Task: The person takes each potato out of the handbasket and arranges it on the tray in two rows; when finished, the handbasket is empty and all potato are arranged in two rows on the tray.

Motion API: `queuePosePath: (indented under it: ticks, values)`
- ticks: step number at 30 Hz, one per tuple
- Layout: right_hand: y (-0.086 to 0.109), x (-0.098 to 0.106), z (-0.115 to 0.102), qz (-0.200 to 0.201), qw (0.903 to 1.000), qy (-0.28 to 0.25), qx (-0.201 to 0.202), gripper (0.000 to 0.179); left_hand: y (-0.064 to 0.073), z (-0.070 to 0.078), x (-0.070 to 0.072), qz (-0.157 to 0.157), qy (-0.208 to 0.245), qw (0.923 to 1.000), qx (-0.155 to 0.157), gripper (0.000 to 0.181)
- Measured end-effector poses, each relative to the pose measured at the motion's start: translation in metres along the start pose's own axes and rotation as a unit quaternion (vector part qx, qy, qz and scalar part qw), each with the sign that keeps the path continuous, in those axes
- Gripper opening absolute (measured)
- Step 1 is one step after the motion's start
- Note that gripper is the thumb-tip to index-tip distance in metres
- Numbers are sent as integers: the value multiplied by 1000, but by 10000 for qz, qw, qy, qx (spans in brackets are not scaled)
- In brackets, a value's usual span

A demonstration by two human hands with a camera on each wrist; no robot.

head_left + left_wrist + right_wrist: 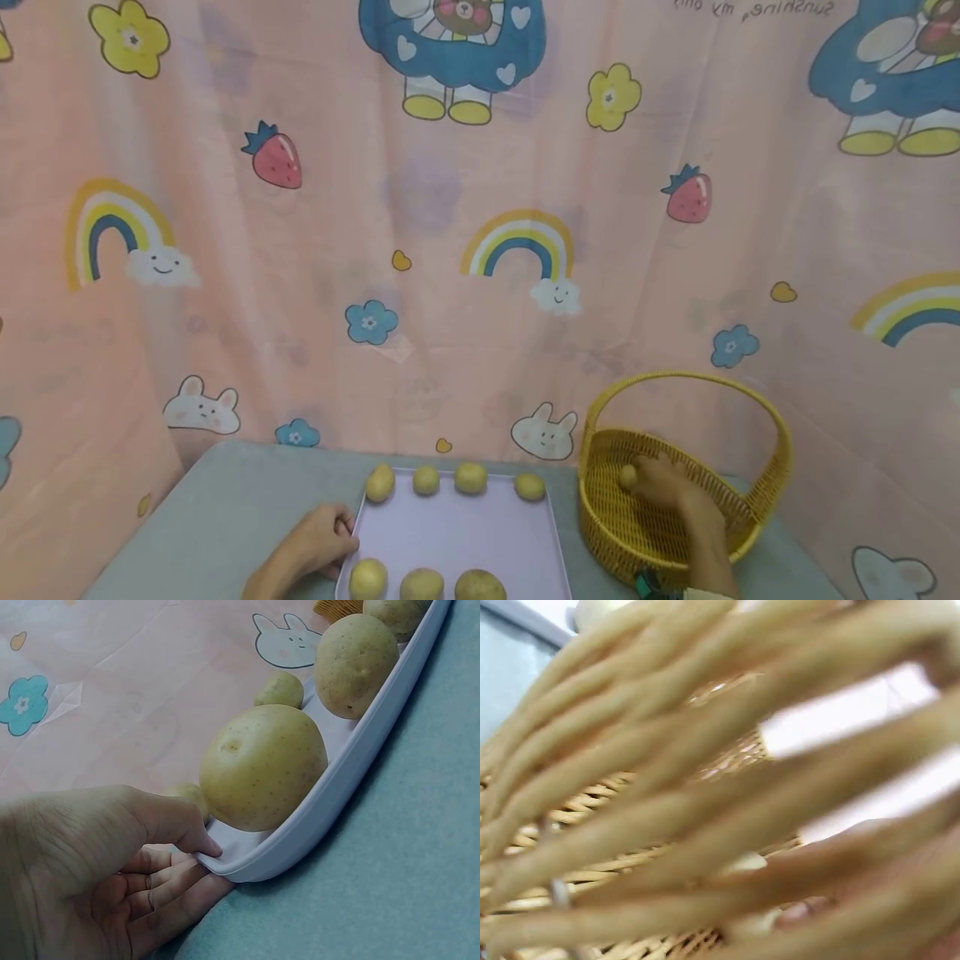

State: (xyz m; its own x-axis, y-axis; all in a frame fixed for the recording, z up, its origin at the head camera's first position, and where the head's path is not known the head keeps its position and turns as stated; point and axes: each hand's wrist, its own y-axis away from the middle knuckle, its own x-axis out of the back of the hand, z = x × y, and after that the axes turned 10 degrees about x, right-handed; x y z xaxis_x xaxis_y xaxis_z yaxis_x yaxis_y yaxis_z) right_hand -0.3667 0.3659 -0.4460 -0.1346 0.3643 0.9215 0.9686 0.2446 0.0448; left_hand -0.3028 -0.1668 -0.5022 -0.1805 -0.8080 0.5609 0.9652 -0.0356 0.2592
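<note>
My left hand grips the left edge of a pale lilac tray. In the left wrist view the thumb lies over the tray's rim and the fingers are under it. Several potatoes line the tray's far side, and larger potatoes sit along its near side. My right hand reaches down into a yellow wicker basket and holds a small potato at its fingertips. Blurred basket strands cover most of the right wrist view and hide much of that hand.
The basket's tall arched handle rises above the right forearm. A grey-green cloth covers the table. Behind it hangs a pink printed curtain, close to the table's back edge. The basket stands just right of the tray.
</note>
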Motion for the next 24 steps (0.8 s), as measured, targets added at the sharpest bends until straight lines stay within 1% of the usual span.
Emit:
queuePosePath:
  ticks: [2, 4, 8, 11, 14, 16, 18, 19, 21, 24]
  values:
    - [0, 1, -4, 118, 9998, 162, 94, 47, 0, 1, 1, 17, -22, 10000, 6, 12]
    - [2, 2, -9, 192, 9997, 139, 102, 39, 0, 1, 1, 20, -26, 10000, 4, 12]
    - [4, 0, -11, -122, 9999, -102, -44, 31, 0, 1, 1, 15, -43, 10000, -3, 11]
    - [1, -2, -7, -418, 9991, -51, -58, 31, 0, 1, 0, 44, -39, 10000, 22, 11]
    - [-8, -7, 7, -559, 9981, 228, 133, 38, -1, 1, 0, 85, -33, 9999, 63, 12]
    - [-18, -16, 25, -569, 9978, 332, 124, 37, -1, 1, -1, 96, -37, 9999, 84, 12]
    - [-30, -25, 48, -596, 9975, 352, 130, 39, -1, 1, -1, 94, -36, 9999, 95, 12]
    - [-27, -24, 44, -596, 9976, 342, 105, 42, -1, 1, -1, 88, -44, 9999, 97, 12]
    - [-20, -18, 29, -563, 9982, 225, 25, 46, -1, 2, 0, 88, -44, 9999, 115, 12]
    - [1, 1, -10, -486, 9987, -36, 121, 49, -1, 3, 0, 80, -30, 9999, 147, 12]
